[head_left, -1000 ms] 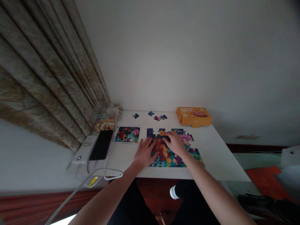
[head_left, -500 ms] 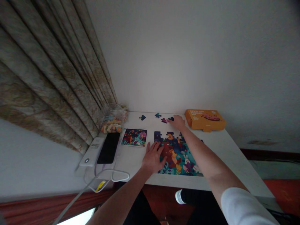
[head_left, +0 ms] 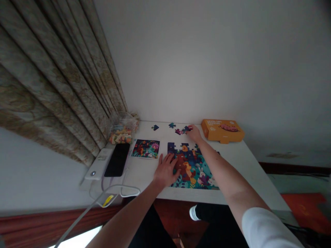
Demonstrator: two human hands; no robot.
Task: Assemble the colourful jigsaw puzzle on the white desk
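Observation:
My left hand [head_left: 166,171] lies flat with spread fingers on the left edge of a colourful jigsaw puzzle [head_left: 192,168], which shows a bear, a rabbit and plants. The puzzle's upper edge has open gaps, and my right forearm covers part of its right side. Beyond it, my right hand [head_left: 194,133] has its fingers closed on a dark blue and teal puzzle piece [head_left: 186,129]. Close beside that lies a pink and purple piece [head_left: 178,131]. A teal piece [head_left: 172,125] and a dark piece with a pale corner [head_left: 155,127] lie farther left.
A picture card [head_left: 145,148] of the puzzle lies left of it. Past that are a black phone [head_left: 117,160], a white box [head_left: 97,165], a cable [head_left: 103,196] and a clear bag [head_left: 122,132]. An orange puzzle box [head_left: 222,131] stands at the back right of the white table [head_left: 240,162].
My right fingers have shifted slightly, and more of the dark piece shows at their tips. My left hand stays on the puzzle. The whole view has moved a little.

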